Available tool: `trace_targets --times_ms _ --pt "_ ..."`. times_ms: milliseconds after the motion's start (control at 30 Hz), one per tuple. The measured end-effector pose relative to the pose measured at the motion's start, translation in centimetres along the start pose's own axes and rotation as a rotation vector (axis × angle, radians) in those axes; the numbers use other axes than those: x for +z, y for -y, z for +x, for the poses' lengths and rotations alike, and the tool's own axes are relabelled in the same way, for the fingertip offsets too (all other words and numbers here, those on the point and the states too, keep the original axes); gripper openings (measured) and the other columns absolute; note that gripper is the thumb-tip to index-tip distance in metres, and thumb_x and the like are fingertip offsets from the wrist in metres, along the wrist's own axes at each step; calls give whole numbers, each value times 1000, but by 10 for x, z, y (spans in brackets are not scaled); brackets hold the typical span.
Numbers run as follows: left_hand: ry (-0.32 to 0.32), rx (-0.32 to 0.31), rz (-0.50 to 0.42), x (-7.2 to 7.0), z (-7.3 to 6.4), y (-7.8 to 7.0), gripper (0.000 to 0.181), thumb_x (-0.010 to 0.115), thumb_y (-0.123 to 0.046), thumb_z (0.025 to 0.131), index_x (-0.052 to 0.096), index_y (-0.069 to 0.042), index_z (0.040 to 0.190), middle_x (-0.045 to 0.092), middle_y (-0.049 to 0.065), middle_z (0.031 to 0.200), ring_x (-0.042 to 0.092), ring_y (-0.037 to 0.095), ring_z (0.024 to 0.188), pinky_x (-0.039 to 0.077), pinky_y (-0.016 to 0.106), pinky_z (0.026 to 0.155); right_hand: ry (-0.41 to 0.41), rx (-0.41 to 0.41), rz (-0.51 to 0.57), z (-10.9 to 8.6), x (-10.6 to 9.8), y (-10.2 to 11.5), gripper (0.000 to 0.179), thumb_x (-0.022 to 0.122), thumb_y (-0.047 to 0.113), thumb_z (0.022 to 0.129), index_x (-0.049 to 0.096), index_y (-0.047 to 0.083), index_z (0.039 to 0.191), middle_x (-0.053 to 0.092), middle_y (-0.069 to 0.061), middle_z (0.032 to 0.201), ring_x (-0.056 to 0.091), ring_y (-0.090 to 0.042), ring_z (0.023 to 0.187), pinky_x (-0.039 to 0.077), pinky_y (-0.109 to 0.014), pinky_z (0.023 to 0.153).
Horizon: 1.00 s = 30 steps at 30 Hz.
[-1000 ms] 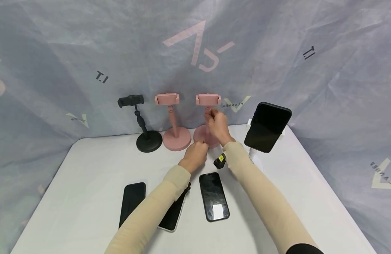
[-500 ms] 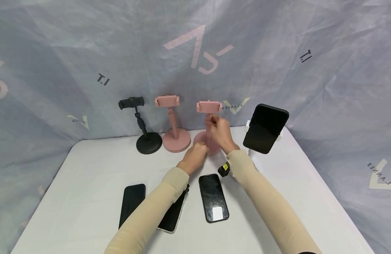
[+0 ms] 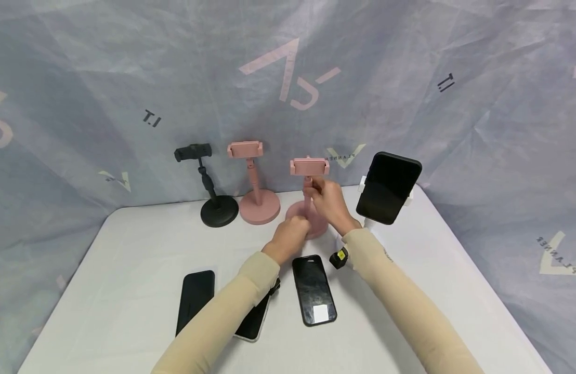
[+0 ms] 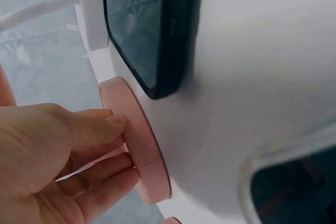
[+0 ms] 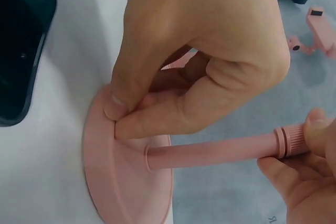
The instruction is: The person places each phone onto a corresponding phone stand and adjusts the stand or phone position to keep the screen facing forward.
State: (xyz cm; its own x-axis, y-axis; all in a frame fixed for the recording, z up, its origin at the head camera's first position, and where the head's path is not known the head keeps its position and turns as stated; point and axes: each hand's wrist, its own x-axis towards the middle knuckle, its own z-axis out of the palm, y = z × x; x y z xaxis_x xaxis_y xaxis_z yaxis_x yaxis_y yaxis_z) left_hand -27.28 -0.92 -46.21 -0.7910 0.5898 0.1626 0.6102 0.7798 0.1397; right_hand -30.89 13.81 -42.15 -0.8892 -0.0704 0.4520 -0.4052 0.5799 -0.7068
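Observation:
In the head view both hands are on a pink phone stand (image 3: pixel 309 167), which stands upright near the back of the table with its clamp holding nothing. My left hand (image 3: pixel 290 238) holds the rim of the stand's round base (image 4: pixel 149 156), thumb and fingertips on its edge in the left wrist view. The right hand (image 3: pixel 332 201) pinches the ribbed collar (image 5: pixel 296 140) on the pole (image 5: pixel 215 153), below the clamp. A black phone (image 3: pixel 314 291) lies face up on the table just in front of the base.
A second pink stand (image 3: pixel 260 206) and a black stand (image 3: pixel 219 210) stand to the left. At right, a white stand (image 3: pixel 368 224) carries a black phone (image 3: pixel 389 188). Two more phones, one dark (image 3: pixel 194 296) and one light-edged (image 3: pixel 252 319), lie partly under the left sleeve.
The pink stand has slid toward me along the table, with both hands still on it. The other stands and the phones have stayed in place.

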Motion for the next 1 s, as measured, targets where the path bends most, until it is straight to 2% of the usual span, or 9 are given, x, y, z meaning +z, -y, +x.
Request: trace_targets --times_ms 100,300,600,1000 --pt "-13 28 9 1 -5 -3 19 68 3 90 73 -12 78 69 7 84 72 24 80 60 40 65 20 5 1 -6 -3 2 9 66 9 101 71 2 99 75 -14 91 64 -22 76 50 -33 70" --pt "0 63 17 -2 -13 -8 22 70 2 89 69 -13 73 68 5 81 72 23 79 59 39 63 45 11 3 -18 -9 8 8 66 10 101 72 4 99 76 -13 94 70 -22 83 54 -34 75" --pt "-25 127 40 -4 -25 -16 18 73 2 87 74 -14 78 67 3 80 70 20 77 57 36 62 54 21 17 -34 -15 12 10 66 9 101 72 2 106 77 -13 99 71 -22 87 57 -37 78" --pt "-33 158 45 -5 -34 -27 20 70 3 88 75 -14 80 69 3 82 70 20 76 56 34 63 60 3 8 -48 -23 17 8 68 8 99 73 3 103 77 -12 96 70 -21 85 57 -35 77"
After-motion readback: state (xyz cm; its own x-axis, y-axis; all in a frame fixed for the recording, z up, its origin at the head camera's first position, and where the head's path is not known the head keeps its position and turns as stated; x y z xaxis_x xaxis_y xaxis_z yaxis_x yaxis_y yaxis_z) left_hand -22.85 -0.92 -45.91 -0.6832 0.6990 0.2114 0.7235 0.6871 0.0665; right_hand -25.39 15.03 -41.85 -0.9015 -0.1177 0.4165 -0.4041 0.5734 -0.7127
